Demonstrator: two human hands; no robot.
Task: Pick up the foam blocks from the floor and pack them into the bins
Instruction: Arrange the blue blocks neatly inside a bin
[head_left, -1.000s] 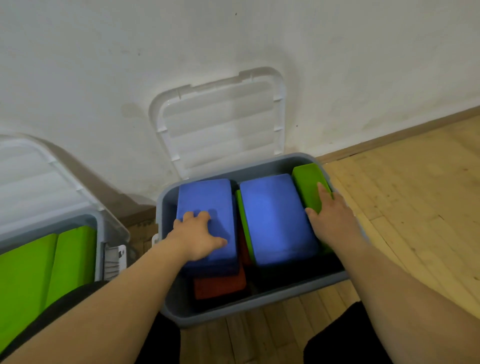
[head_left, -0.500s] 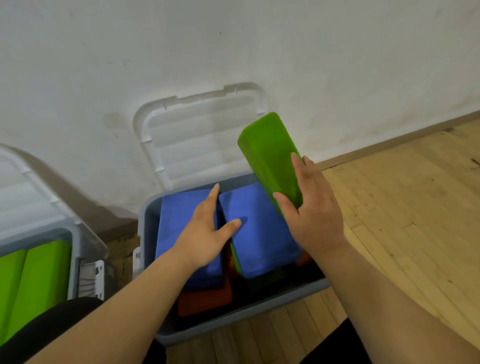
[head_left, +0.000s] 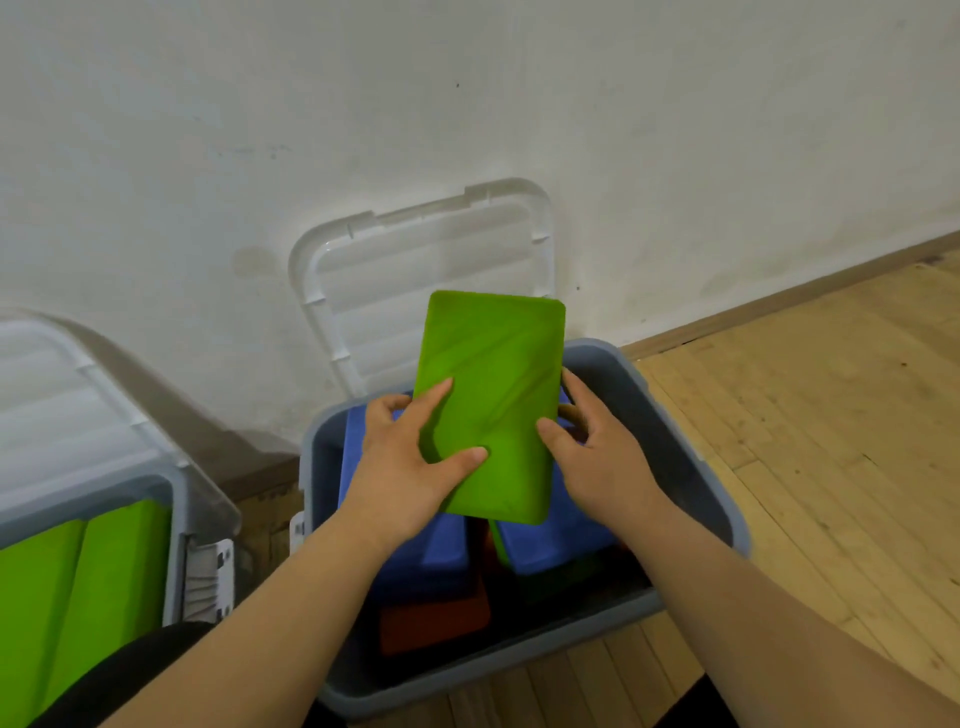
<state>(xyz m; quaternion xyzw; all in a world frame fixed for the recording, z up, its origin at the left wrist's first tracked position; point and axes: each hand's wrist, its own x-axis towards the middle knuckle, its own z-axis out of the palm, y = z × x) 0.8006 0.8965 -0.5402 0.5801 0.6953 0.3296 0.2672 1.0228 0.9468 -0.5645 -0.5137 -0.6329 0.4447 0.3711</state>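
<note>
**Green rectangular foam block (head_left: 493, 395) held over grey plastic bin (head_left: 685, 467)**

Both forearms reach forward. Left hand (head_left: 410, 467) grips the block, thumb across its broad face, fingers curled round its left edge; right hand (head_left: 602, 467) clasps the right edge, thumb on top. Between the fingers the block's long axis points toward the wall (head_left: 467, 104), far end tilted up.

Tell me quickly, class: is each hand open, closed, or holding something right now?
Left hand: holding the green foam block by its left edge.
Right hand: holding the same block by its right edge.
</note>
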